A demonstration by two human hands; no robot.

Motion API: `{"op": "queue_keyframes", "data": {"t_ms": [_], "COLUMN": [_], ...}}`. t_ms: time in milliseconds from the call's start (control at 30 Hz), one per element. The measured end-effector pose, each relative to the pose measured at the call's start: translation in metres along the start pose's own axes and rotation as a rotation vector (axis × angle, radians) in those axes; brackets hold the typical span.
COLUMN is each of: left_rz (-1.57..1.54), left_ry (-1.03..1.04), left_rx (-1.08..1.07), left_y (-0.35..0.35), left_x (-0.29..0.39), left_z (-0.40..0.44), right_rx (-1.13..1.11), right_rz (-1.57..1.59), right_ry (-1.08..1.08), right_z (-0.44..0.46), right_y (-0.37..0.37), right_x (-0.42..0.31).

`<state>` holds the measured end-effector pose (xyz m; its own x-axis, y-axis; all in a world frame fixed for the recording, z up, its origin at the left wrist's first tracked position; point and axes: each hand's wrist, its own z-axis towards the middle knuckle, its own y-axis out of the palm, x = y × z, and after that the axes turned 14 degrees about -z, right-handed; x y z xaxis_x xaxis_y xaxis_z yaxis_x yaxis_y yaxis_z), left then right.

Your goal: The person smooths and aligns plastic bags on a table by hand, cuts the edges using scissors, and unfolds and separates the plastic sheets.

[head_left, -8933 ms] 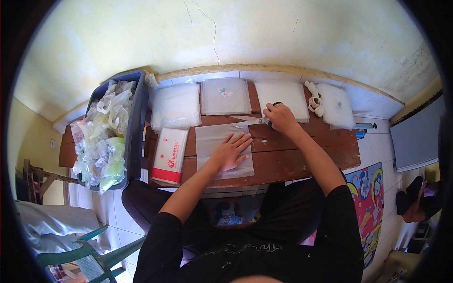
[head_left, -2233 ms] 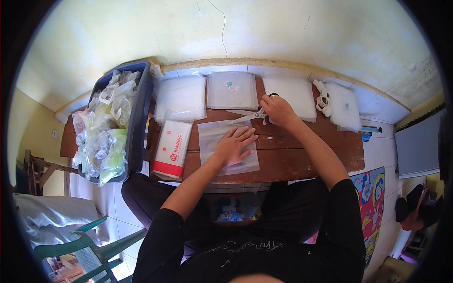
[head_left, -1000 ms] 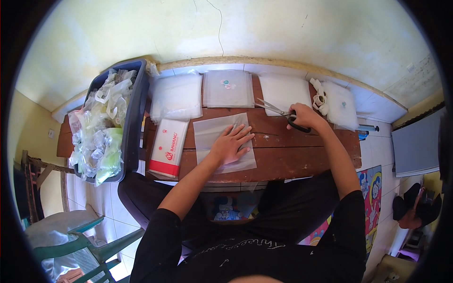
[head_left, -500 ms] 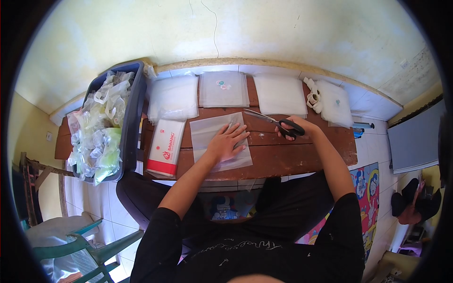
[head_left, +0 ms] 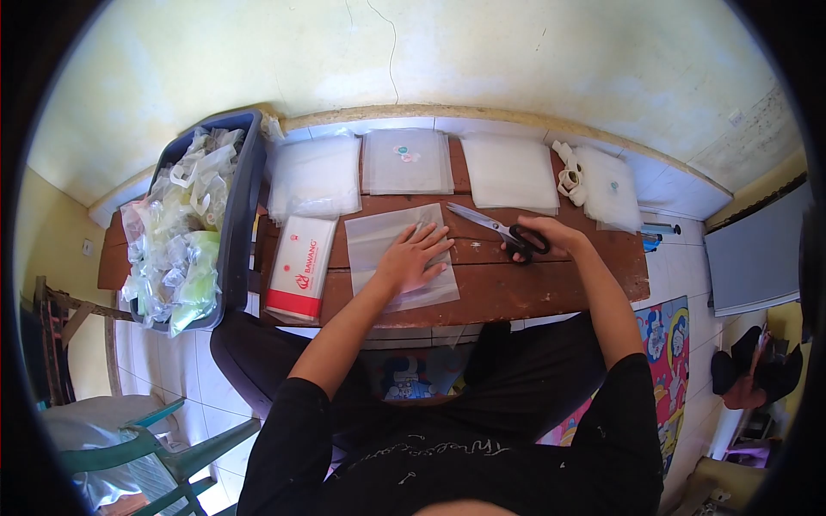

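My left hand lies flat with spread fingers on a clear plastic bag, pressing it to the brown wooden table. In my right hand is a pair of scissors with black handles, gripped at the handles. Their metal blades point left and away from me, a little beyond the bag's right edge and apart from it. To the left of the bag lies a white and red plastic pack printed "BAWANG".
Stacks of clear plastic bags line the table's far side, with rolled white strips among them. A dark blue bin full of crumpled plastic stands at the left. A green chair is at the lower left.
My right hand has turned the scissors slightly, and their blades now look closer together and tilt more downward to the right. My left hand stays on the plastic bag.
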<state>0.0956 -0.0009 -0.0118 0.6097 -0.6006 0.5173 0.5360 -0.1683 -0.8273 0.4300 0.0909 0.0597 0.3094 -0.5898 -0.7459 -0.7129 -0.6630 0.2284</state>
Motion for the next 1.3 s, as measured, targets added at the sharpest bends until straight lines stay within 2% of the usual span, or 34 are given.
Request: {"op": "queue_keyframes", "data": {"t_ms": [33, 100, 233, 300, 333, 400, 433, 500, 633, 700, 833, 900, 1033, 1133, 1300], "left_rz": [0.007, 0.009, 0.001, 0.001, 0.003, -0.008, -0.019, -0.013, -0.012, 0.002, -0.029, -0.018, -0.018, -0.006, 0.012], "left_ry": [0.003, 0.002, 0.001, -0.001, -0.005, 0.000, 0.004, -0.002, -0.020, -0.015, -0.014, -0.020, -0.026, -0.027, -0.023], "left_rx": [0.004, 0.003, 0.003, 0.003, 0.004, 0.006, 0.009, 0.005, -0.006, -0.005, 0.006, -0.006, -0.007, -0.007, -0.001], "left_y": [0.000, 0.001, 0.000, 0.001, 0.001, 0.003, 0.004, 0.001, 0.000, 0.000, 0.003, 0.000, 0.000, 0.003, 0.003], "left_x": [-0.001, -0.001, -0.001, 0.000, -0.001, -0.003, -0.005, -0.002, 0.000, 0.000, -0.003, 0.001, 0.000, -0.001, 0.000], "left_z": [0.000, 0.000, 0.000, 0.000, 0.000, 0.000, 0.000, 0.000, 0.000, 0.000, 0.000, 0.000, 0.001, 0.000, -0.001], "right_rx": [0.000, 0.069, 0.209, 0.485, 0.486, 0.678, 0.679, 0.908, 0.909, 0.926, 0.971, 0.998, 0.979, 0.937, 0.821], "right_rz": [-0.002, -0.425, -0.469, -0.863, -0.862, -1.055, -1.054, -1.402, -1.497, -1.566, -1.657, -1.624, -1.511, -1.540, -1.499], "right_ry": [0.000, -0.092, -0.087, -0.193, -0.195, -0.373, -0.374, -0.646, -0.614, -0.685, -0.536, -0.197, -0.125, -0.243, -0.080], "right_z": [0.000, -0.002, 0.007, 0.018, 0.022, 0.026, 0.028, 0.032, 0.035, 0.035, 0.031, 0.029, 0.027, 0.036, 0.034], "right_y": [-0.002, 0.000, -0.013, -0.013, -0.013, 0.000, 0.006, 0.020, 0.049, 0.058, 0.066, 0.070, 0.074, 0.062, 0.063], "right_x": [0.002, 0.001, 0.005, 0.009, 0.012, 0.016, 0.018, 0.022, 0.023, 0.020, 0.025, 0.030, 0.028, 0.038, 0.028]}}
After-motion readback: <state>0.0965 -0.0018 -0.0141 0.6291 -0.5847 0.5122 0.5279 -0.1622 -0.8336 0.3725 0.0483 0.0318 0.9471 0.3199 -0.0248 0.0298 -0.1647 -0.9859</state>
